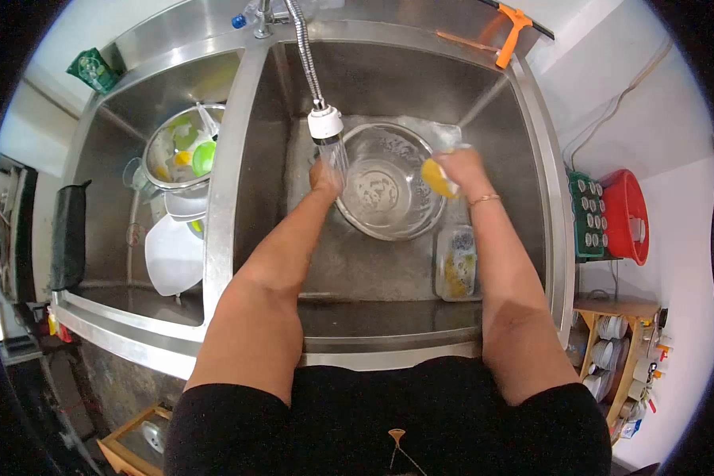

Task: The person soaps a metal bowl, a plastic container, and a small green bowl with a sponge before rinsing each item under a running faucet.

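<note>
A round metal bowl (381, 220) sits in the right sink basin, with some water or suds on its bottom. My left hand (324, 178) is at the bowl's left rim, its fingers partly hidden by the water stream. Above that hand hangs a white faucet head (325, 124) with water running from it. At the bowl's right rim, my right hand (460, 168) is closed on a yellow sponge (438, 179) with some foam around it. A clear rectangular container (456, 270) with something yellow and dark in it lies below my right hand.
The left basin holds a metal bowl (163, 151) with scraps and a white dish (174, 258). A metal divider (234, 182) separates the basins. An orange squeegee (514, 36) lies at the back right rim. A red basin (625, 214) is outside the sink at right.
</note>
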### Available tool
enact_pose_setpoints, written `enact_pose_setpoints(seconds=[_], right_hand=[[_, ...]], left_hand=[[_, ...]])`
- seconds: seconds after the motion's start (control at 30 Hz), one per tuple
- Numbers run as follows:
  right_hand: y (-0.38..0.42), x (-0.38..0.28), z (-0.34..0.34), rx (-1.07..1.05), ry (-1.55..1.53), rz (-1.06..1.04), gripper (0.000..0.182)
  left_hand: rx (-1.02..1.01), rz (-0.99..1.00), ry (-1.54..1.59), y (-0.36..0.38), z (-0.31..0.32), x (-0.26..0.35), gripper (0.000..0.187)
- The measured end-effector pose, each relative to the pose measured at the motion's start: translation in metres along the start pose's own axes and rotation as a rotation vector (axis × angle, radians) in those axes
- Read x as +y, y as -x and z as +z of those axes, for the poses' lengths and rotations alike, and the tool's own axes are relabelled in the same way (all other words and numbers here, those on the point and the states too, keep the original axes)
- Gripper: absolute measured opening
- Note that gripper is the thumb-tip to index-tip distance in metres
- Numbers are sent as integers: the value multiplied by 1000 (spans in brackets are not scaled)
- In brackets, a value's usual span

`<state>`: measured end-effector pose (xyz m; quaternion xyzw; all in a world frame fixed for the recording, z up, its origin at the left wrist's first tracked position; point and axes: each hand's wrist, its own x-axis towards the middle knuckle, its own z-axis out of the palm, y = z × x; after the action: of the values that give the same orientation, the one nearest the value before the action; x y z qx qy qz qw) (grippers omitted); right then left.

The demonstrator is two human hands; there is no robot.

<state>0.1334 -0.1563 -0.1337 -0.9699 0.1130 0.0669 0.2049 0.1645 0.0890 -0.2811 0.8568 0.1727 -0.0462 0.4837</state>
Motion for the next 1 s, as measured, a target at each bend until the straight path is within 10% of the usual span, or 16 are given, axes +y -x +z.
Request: enact_pose_setpoints(seconds=[0.2, 0.23, 0.3, 0.43, 0.6, 0.83, 0.9, 1.0], right_hand=[[10, -13, 88, 165, 197, -230, 46], [15, -5, 105, 108, 387, -368, 45], [-5, 45, 208, -299, 459, -298, 38], [34, -31, 193, -686, 360, -609, 24], [0, -45, 245, 36, -99, -522, 23], [-32, -13, 166, -181, 830, -582, 24], [2, -24, 141, -610, 779, -406, 29], [32, -28, 197, -474, 559, -605, 22]], left_hand=[[-260, 355, -1089, 7, -3, 24, 26], [-260, 354, -1091, 13, -5, 27, 26], [27, -195, 112, 26, -12, 32, 35], [89, -363, 82, 26, -15, 14, 35], [-50, -53, -194, 22, -22, -5, 27], [-41, -157, -223, 36, -24, 10, 21], [-37, -55, -328, 39, -24, 11, 26], [13, -152, -252, 39, -24, 18, 34]])
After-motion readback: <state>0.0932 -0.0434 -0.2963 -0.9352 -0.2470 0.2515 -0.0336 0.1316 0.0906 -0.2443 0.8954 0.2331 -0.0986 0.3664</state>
